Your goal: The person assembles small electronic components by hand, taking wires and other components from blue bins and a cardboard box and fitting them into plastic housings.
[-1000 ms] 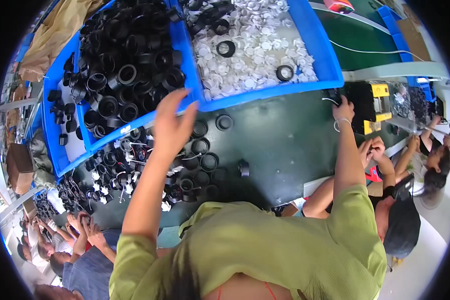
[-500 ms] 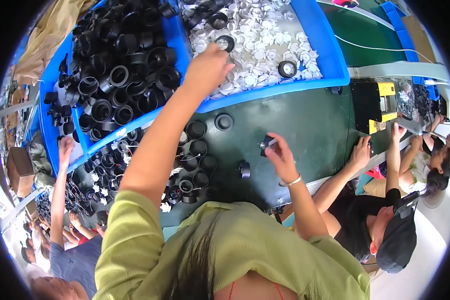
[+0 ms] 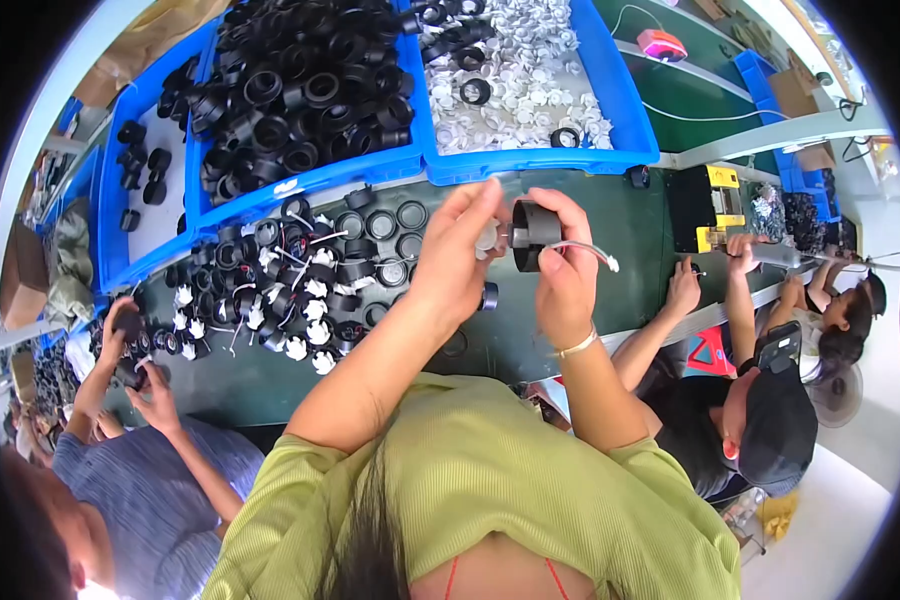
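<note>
Above the green table, my right hand (image 3: pixel 567 275) is closed round a black cylindrical housing (image 3: pixel 536 236). A thin cable (image 3: pixel 590 248) with a white plug at its end sticks out on its right side. My left hand (image 3: pixel 455 250) pinches a small whitish plastic piece (image 3: pixel 487 238) close to the left opening of the housing; fingers partly hide it, and I cannot tell whether the two touch. Below my hands lies another small black part (image 3: pixel 489 296), partly covered by my left hand.
Blue bins line the far side: one heaped with black rings (image 3: pixel 300 100), another with white plastic pieces (image 3: pixel 510 90). Wired black housings (image 3: pixel 290 285) crowd the table at left. A yellow-and-black device (image 3: pixel 708 208) stands at right. Co-workers' hands (image 3: pixel 682 290) work on both sides.
My left hand has come back from the bin of white pieces, now pinching one. My right hand has moved up and left with the black housing, bringing both hands together.
</note>
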`<state>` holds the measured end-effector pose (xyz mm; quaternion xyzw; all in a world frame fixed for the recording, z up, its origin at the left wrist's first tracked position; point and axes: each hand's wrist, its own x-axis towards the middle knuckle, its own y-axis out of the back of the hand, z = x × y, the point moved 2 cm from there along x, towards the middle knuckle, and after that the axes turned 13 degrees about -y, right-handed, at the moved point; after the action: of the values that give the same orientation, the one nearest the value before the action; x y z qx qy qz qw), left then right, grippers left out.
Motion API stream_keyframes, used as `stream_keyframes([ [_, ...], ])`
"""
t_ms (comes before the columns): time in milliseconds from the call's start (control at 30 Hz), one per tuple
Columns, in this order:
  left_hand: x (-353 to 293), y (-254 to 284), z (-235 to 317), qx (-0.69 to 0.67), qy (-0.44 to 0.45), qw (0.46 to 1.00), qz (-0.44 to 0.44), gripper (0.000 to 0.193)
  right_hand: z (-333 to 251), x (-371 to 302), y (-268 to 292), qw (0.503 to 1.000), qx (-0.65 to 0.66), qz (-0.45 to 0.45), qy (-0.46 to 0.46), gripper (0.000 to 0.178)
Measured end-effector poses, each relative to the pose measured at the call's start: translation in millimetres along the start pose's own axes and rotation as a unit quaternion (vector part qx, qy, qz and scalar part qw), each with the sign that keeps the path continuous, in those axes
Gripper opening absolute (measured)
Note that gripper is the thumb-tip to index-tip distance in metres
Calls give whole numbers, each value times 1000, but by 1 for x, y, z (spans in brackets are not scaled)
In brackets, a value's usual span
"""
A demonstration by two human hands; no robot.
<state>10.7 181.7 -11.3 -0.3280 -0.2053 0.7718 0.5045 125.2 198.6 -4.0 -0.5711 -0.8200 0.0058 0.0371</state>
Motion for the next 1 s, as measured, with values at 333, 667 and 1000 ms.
stream_keyframes([
  [333, -61, -7, 10, -186, -44, 981, -38, 24, -36, -38, -20, 970, -180, -14, 161, 41],
  [667, -82, -5, 6, -188, -97, 974, -81, 20, -41, -59, -22, 951, -229, 8, 209, 44],
  [1000, -79, -12, 2, -164, -125, 974, -91, 22, -39, -60, -13, 954, -229, 6, 196, 43],
])
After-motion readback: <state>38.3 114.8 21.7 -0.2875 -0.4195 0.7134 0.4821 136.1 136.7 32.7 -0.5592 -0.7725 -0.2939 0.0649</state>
